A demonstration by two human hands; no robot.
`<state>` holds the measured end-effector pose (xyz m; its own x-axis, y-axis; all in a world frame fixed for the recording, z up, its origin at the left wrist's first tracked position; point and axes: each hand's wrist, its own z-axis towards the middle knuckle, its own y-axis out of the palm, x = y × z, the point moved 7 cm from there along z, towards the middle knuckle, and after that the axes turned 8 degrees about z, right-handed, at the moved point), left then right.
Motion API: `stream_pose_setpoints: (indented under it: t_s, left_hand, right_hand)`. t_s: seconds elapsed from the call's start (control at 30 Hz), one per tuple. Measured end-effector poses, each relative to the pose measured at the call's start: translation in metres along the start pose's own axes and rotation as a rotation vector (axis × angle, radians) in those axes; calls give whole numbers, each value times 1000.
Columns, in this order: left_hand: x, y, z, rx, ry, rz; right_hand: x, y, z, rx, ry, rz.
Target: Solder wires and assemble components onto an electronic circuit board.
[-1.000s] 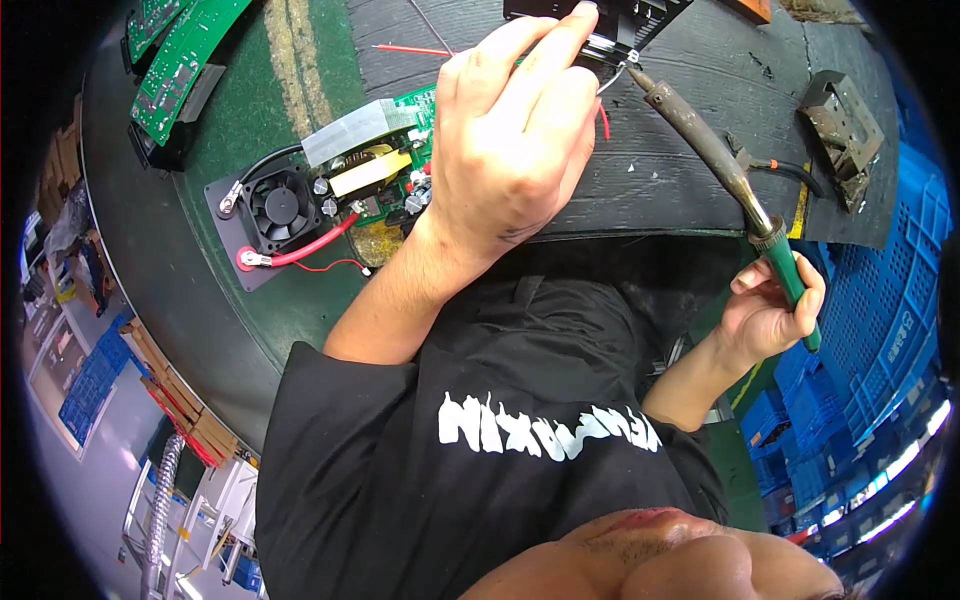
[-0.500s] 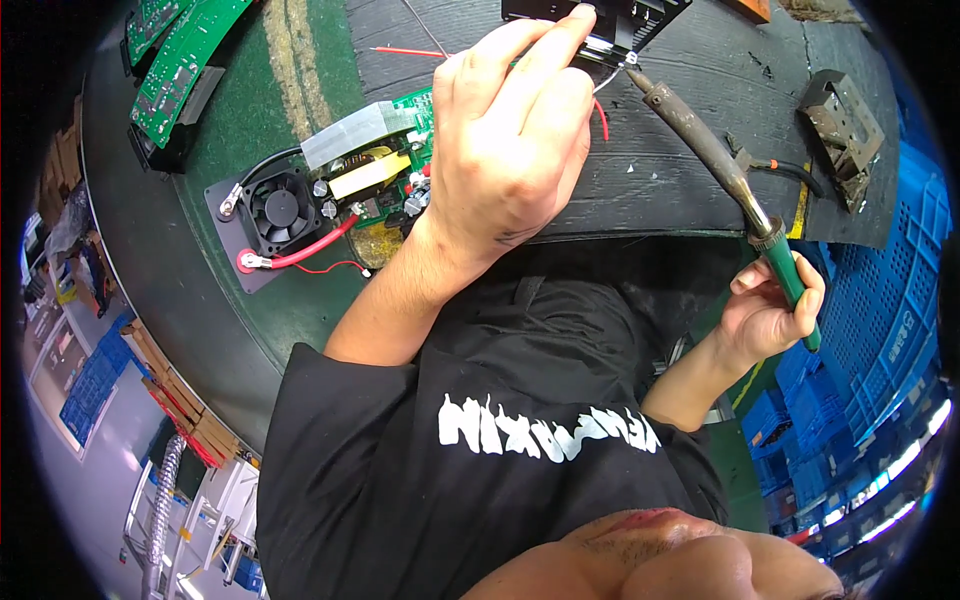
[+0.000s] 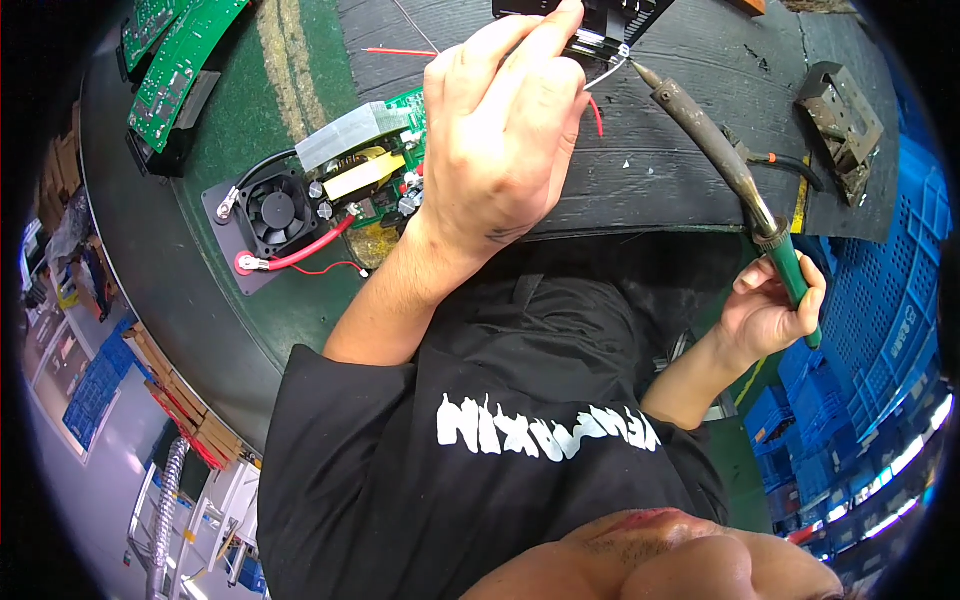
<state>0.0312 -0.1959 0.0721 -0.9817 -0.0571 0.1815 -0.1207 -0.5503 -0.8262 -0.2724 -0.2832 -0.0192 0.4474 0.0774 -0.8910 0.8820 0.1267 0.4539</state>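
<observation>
My left hand (image 3: 505,150) is closed at the front of a black finned part (image 3: 645,15), its index fingertip against that part. A thin silvery solder wire (image 3: 605,74) comes out from under its fingers and reaches a small metal terminal (image 3: 624,50). Most of what the fingers grip is hidden behind the hand. A red wire (image 3: 598,118) shows beside the fingers. My right hand (image 3: 770,310) grips the green handle of a soldering iron (image 3: 715,140). The iron's tip is just beside the terminal, with a narrow gap between them.
Left of my left hand lies a green circuit board (image 3: 405,110) joined to a fan (image 3: 275,210) by cables. More green boards (image 3: 180,75) stand at the far left. A metal iron stand (image 3: 845,130) sits on the black mat (image 3: 680,190) at right, near blue crates (image 3: 910,270).
The iron's tip has come slightly away from the terminal. My left hand and the black part have shifted a little left and up in the view.
</observation>
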Motion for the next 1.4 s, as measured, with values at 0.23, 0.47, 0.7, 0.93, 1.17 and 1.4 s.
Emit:
stream_pose_setpoints:
  t_s: [0.23,0.47,0.7,0.93,1.17,1.4]
  left_hand:
    - [-1,0,-1,-4,-11,11]
    - [-1,0,0,-5,-28,20]
    - [-1,1,0,-8,-40,21]
    - [-1,1,0,-8,-49,26]
    - [-1,1,0,-5,-58,25]
    - [0,3,0,-4,-67,17]
  right_hand:
    - [-3,5,1,56,-27,36]
    - [-5,7,2,37,-39,33]
    - [-5,14,4,-5,-63,57]
    - [-1,9,4,13,-30,25]
    - [-3,15,5,-5,-37,58]
    - [-6,12,6,-11,-45,38]
